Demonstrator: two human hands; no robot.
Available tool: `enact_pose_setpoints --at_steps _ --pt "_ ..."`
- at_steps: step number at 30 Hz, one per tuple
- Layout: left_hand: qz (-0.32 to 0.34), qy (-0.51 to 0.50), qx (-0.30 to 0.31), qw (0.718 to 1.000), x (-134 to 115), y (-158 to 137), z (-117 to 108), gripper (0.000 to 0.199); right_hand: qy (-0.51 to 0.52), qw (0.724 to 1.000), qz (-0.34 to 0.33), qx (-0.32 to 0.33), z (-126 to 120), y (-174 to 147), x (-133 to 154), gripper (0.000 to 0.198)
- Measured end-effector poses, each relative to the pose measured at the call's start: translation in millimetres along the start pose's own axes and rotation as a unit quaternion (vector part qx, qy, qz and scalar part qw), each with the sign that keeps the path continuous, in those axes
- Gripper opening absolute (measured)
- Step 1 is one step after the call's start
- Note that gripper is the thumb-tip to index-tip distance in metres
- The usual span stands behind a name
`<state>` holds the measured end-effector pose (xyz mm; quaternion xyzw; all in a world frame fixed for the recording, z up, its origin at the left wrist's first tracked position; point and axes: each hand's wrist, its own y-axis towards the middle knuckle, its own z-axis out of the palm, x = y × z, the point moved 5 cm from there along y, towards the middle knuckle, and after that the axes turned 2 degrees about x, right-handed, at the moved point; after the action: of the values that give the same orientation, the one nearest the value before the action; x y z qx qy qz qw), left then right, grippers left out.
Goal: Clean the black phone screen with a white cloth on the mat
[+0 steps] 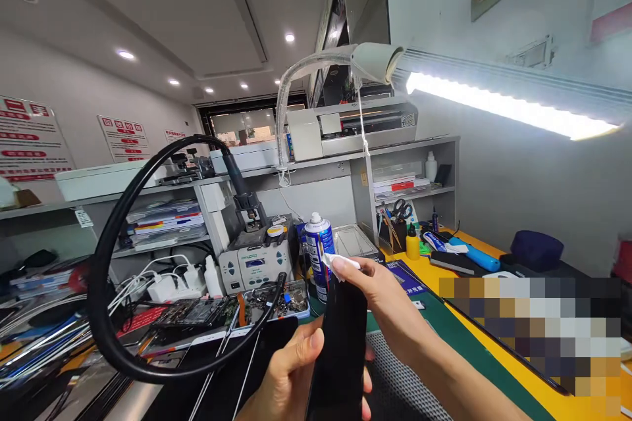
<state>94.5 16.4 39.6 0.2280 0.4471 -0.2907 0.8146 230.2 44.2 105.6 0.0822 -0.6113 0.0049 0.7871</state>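
Note:
In front of me a black smartphone [340, 348] is held upright, its dark face tilted toward me. My left hand [289, 368] is wrapped round its lower part, with the thumb on the left edge and fingertips showing on the right. At the phone's top edge, my right hand [382, 289] pinches a white wipe [330, 261] between thumb and fingers. The wipe appears to touch the phone's upper end. Just behind stands a blue spray can [318, 243] with a white top, partly hidden by the wipe and phone.
A hot-air station [259, 263] with a thick black hose [99, 263] arcs across the left. A tray of small parts [296, 299] sits beyond my left hand. Scissors [402, 209], a yellow bottle [413, 243] and a blue-handled tool [476, 253] are at right. A lit lamp [503, 105] hangs overhead.

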Motion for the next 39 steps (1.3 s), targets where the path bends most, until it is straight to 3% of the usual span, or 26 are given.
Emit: enact_pose_setpoints --at_steps 6,12,17,26,33,39 --pt "0.042 0.008 -0.006 0.999 -11.4 7.2 10.5 0.041 -0.005 0.996 0.039 0.077 12.0 1.8 -8.6 0.049" --pt "0.092 0.034 -0.054 0.994 -15.4 5.6 5.0 0.035 -0.02 0.992 0.047 0.116 14.6 -10.3 -27.4 0.045" --pt "0.118 0.082 -0.058 0.988 -18.0 5.8 5.1 0.034 -0.029 0.992 0.032 0.117 12.5 -16.4 -27.0 0.045" --pt "0.093 0.098 -0.03 0.99 -22.1 7.7 10.7 0.04 -0.019 0.992 0.055 0.11 9.4 22.3 -5.4 0.049" --pt "0.133 0.137 -0.046 0.981 -29.9 6.9 9.8 0.04 -0.002 0.978 0.098 0.186 20.7 11.3 -24.0 0.049" --pt "0.194 0.206 -0.092 0.955 -36.0 4.7 -2.8 0.042 0.034 0.97 0.131 0.203 23.2 -3.4 -37.7 0.042"
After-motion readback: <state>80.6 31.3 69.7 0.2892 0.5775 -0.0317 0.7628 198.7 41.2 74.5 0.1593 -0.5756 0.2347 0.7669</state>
